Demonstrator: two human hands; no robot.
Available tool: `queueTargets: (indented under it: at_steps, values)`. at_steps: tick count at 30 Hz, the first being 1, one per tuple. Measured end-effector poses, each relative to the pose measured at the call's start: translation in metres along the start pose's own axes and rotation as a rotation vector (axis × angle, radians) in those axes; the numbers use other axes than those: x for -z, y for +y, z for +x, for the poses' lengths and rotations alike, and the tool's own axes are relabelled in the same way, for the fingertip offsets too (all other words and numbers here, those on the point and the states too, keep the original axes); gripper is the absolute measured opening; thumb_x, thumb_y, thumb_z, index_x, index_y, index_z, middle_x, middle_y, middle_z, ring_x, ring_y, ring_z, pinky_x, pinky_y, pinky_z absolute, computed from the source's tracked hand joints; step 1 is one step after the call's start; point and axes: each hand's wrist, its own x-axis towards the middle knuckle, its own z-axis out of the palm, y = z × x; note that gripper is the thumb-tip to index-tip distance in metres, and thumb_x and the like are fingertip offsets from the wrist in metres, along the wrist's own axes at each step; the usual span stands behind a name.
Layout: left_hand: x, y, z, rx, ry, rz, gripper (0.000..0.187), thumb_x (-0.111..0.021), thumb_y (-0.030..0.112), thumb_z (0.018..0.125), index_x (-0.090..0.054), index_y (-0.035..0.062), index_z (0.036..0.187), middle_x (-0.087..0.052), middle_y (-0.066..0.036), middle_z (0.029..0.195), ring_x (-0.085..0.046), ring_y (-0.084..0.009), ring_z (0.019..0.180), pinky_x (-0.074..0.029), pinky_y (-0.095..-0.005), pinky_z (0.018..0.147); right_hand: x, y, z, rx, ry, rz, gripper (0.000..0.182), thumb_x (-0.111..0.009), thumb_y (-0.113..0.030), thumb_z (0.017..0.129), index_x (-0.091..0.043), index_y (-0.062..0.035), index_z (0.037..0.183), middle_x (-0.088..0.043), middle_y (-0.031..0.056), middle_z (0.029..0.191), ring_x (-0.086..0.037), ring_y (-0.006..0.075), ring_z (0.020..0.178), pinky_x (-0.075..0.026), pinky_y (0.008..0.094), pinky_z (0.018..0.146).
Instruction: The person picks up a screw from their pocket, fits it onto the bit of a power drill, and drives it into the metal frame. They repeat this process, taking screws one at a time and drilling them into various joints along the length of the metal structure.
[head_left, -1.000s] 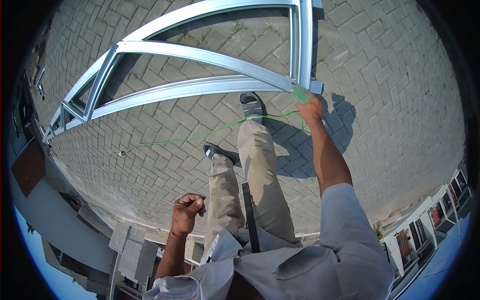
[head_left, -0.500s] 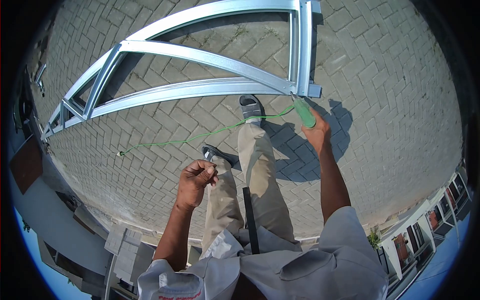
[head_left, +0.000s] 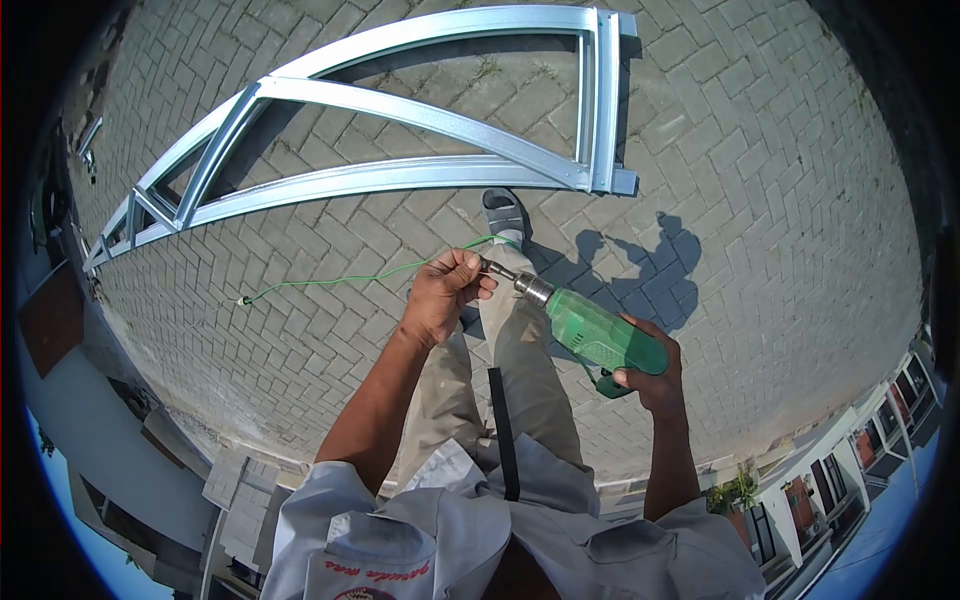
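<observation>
While right hand (head_left: 655,375) grips green drill (head_left: 600,335), left hand (head_left: 445,290) pinches its tip, bit hidden.

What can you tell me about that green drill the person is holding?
The drill has a bright green body that looks like plastic, with a silvery metal chuck and a thin bit at its front end. It is held roughly level above the paving, its tip pointing toward the person's left. The right hand grips its rear handle, while the left hand closes its fingers around the bit. A thin green cord trails across the bricks.
</observation>
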Motion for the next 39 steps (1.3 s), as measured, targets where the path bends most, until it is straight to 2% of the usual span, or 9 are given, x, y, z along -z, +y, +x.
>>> queueTargets:
  at_steps: [6, 9, 18, 21, 27, 33, 39]
  values:
    - [-0.003, 0.000, -0.005, 0.006, -0.011, -0.035, 0.019, -0.065, 0.020, 0.104, -0.065, 0.0019, 0.104, -0.069, -0.009, 0.094, -0.070, -0.0174, 0.083, -0.059, -0.0297, 0.074, 0.001, 0.007, -0.005, 0.022, -0.011, 0.001, 0.084, -0.085, -0.013, 0.059, -0.061, 0.0042, 0.137, -0.070, 0.0111, 0.120, -0.068, 0.0187, 0.108, -0.052, 0.0330, 0.098]
    - [-0.001, -0.004, -0.005, 0.006, -0.019, -0.046, 0.017, -0.062, 0.019, 0.105, -0.065, 0.0023, 0.104, -0.069, -0.008, 0.093, -0.070, -0.0166, 0.082, -0.058, -0.0292, 0.073, 0.002, 0.008, -0.006, 0.044, -0.019, -0.030, 0.091, -0.090, -0.024, 0.061, -0.057, 0.0083, 0.139, -0.070, 0.0123, 0.122, -0.068, 0.0199, 0.108, -0.053, 0.0328, 0.095]
    - [-0.001, -0.006, -0.008, 0.026, -0.040, -0.009, 0.018, -0.063, 0.020, 0.105, -0.065, 0.0034, 0.101, -0.069, -0.008, 0.087, -0.067, -0.0158, 0.077, -0.055, -0.0291, 0.070, 0.004, 0.008, -0.004, 0.021, -0.042, -0.080, 0.092, -0.090, -0.025, 0.058, -0.059, 0.0082, 0.138, -0.070, 0.0125, 0.121, -0.068, 0.0202, 0.107, -0.052, 0.0336, 0.095]
    - [0.000, -0.008, -0.008, 0.023, -0.055, -0.010, 0.017, -0.064, 0.020, 0.105, -0.065, 0.0035, 0.101, -0.069, -0.007, 0.084, -0.066, -0.0153, 0.073, -0.054, -0.0288, 0.066, 0.003, 0.001, -0.006, -0.011, -0.048, -0.077, 0.083, -0.086, -0.015, 0.058, -0.063, 0.0030, 0.136, -0.071, 0.0107, 0.121, -0.067, 0.0181, 0.109, -0.050, 0.0333, 0.099]
    - [-0.001, -0.003, -0.011, 0.070, 0.032, 0.186, 0.021, -0.070, 0.023, 0.102, -0.067, 0.0033, 0.095, -0.068, -0.005, 0.079, -0.062, -0.0115, 0.063, -0.049, -0.0264, 0.054, 0.006, -0.006, -0.007, -0.043, -0.066, -0.080, 0.082, -0.083, -0.012, 0.058, -0.064, 0.0027, 0.136, -0.071, 0.0104, 0.122, -0.066, 0.0181, 0.111, -0.049, 0.0325, 0.100]
    - [0.000, 0.006, -0.012, 0.136, -0.031, 0.321, 0.021, -0.074, 0.022, 0.099, -0.069, 0.0020, 0.093, -0.068, -0.004, 0.074, -0.060, -0.0094, 0.056, -0.045, -0.0236, 0.046, 0.015, -0.009, -0.007, -0.053, -0.110, -0.100, 0.079, -0.082, -0.008, 0.060, -0.064, 0.0024, 0.135, -0.071, 0.0095, 0.120, -0.066, 0.0164, 0.109, -0.049, 0.0317, 0.098]
    - [0.002, 0.010, -0.011, 0.241, -0.079, 0.323, 0.018, -0.073, 0.019, 0.099, -0.069, 0.0023, 0.093, -0.067, -0.004, 0.071, -0.059, -0.0099, 0.052, -0.042, -0.0230, 0.044, 0.022, -0.008, -0.007, 0.004, -0.159, -0.131, 0.076, -0.084, -0.006, 0.060, -0.066, 0.0022, 0.133, -0.071, 0.0085, 0.117, -0.066, 0.0144, 0.106, -0.049, 0.0310, 0.097]
